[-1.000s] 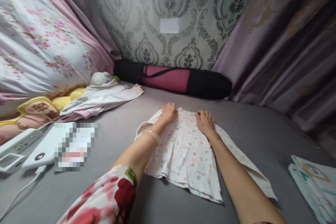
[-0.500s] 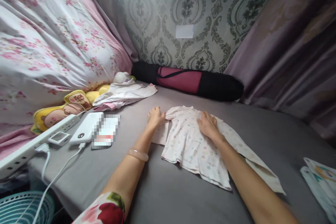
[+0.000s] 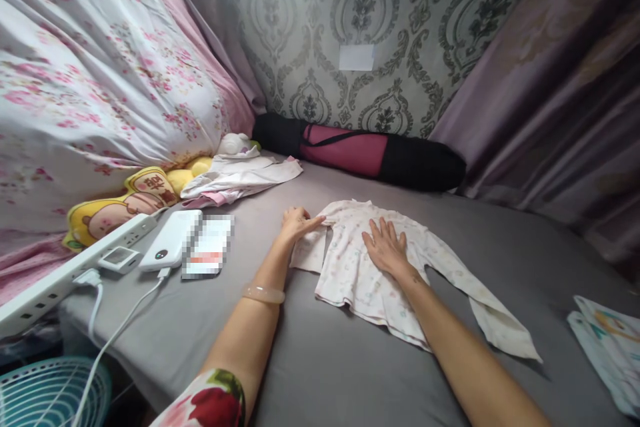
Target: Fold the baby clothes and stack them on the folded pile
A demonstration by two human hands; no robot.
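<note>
A small white long-sleeved shirt (image 3: 345, 267) with a faint pastel print lies spread on the grey sheet. Its right-side sleeve stretches out toward the lower right, and the left-side sleeve is folded down. My left hand (image 3: 299, 222) rests at the left sleeve, thumb stretched toward the shoulder and apart from the bent fingers. What lies under those fingers is hidden. On the upper chest of the shirt, my right hand (image 3: 386, 245) lies flat with its fingers spread.
A crumpled white garment (image 3: 235, 180) lies beside yellow plush toys (image 3: 117, 213). At left are a power strip (image 3: 85, 267), a white power bank (image 3: 170, 240) with a cable and a blurred phone (image 3: 209, 247). A black-and-pink long bag (image 3: 345, 153) lies along the wall; folded cloth (image 3: 605, 340) is at right.
My right hand has moved slightly left across the shirt, its fingers spreading wider. My left thumb has stretched out toward the shoulder. The right-side sleeve lies farther from the shirt's body.
</note>
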